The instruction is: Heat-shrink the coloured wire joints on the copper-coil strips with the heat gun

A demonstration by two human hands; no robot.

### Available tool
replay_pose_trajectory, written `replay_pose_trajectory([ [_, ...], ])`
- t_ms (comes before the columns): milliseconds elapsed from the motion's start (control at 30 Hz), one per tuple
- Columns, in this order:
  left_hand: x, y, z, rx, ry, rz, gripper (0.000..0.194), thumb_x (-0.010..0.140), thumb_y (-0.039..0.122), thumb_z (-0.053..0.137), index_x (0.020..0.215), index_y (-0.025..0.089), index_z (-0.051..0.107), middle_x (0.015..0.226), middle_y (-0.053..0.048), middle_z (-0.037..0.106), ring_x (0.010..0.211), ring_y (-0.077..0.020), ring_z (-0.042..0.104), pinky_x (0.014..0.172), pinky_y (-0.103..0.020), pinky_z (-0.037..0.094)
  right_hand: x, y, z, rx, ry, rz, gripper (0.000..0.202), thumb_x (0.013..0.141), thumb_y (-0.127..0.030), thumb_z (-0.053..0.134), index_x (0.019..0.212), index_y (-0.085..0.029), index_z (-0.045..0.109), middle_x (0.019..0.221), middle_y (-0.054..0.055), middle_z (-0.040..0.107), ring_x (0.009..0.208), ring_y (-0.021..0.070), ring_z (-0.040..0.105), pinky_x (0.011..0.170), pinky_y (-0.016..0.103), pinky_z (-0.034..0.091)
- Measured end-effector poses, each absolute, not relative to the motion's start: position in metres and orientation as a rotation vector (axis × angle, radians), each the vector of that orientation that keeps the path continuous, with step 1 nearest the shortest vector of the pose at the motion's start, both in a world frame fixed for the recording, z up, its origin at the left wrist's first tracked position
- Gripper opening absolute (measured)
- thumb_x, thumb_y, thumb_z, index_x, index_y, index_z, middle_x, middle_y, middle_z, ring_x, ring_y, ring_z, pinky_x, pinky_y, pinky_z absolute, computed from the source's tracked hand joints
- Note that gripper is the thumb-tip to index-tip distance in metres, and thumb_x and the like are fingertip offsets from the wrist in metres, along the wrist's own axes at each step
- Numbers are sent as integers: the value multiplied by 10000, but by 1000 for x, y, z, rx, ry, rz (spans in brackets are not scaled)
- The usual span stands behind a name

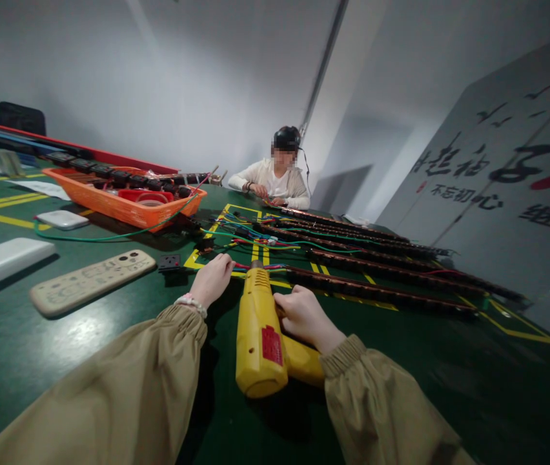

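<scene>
A yellow heat gun (pixel 260 329) with a red label is gripped at its handle by my right hand (pixel 306 316). Its nozzle points away from me, at coloured wires coming out of the nearest long dark wire harness (pixel 352 287). My left hand (pixel 213 281) is closed on the wires (pixel 241 266) just left of the nozzle; the fingertips are partly hidden. Beside that hand lies a small black socket block (pixel 169 261). Several more long dark harnesses (pixel 333 242) lie behind, their loose coloured wire ends toward the left.
An orange basket (pixel 124 205) with dark parts stands at the left back. Nearer are a phone in a beige case (pixel 91 284), a long white object (pixel 4 261) and a small white box (pixel 62 219). Across the green table (pixel 449 387), another person (pixel 275 174) handles wires.
</scene>
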State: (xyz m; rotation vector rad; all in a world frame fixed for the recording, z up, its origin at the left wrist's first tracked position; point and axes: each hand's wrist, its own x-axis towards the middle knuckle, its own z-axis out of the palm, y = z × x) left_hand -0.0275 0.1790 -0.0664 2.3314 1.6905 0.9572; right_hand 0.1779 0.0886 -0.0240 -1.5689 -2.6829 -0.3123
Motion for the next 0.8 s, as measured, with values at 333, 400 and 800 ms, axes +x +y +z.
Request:
replay_pose_trajectory([
  [333,-29,186,-69,2251,1672,937,261,927,341,318,841,199,519,955,-41,588,821,-146,559,638,-237,339,155,90,-26,-1407,-2749,-323,102,650,-169,515,751,-167,524,734,17,669,611,156,563,683,288,294],
  [400,-29,185,-68,2236,1641,964,257,925,336,314,847,204,520,951,-37,586,812,-143,555,642,-236,343,154,90,-26,-1392,-2754,-327,100,651,-172,517,751,-169,521,731,14,668,605,156,556,670,289,288],
  [800,-30,184,-71,2226,1556,1082,259,914,348,322,812,211,518,908,-24,591,801,-145,549,623,-231,335,162,87,-29,-1361,-2692,-268,76,653,-169,526,728,-175,517,683,-2,641,576,129,512,658,273,268],
])
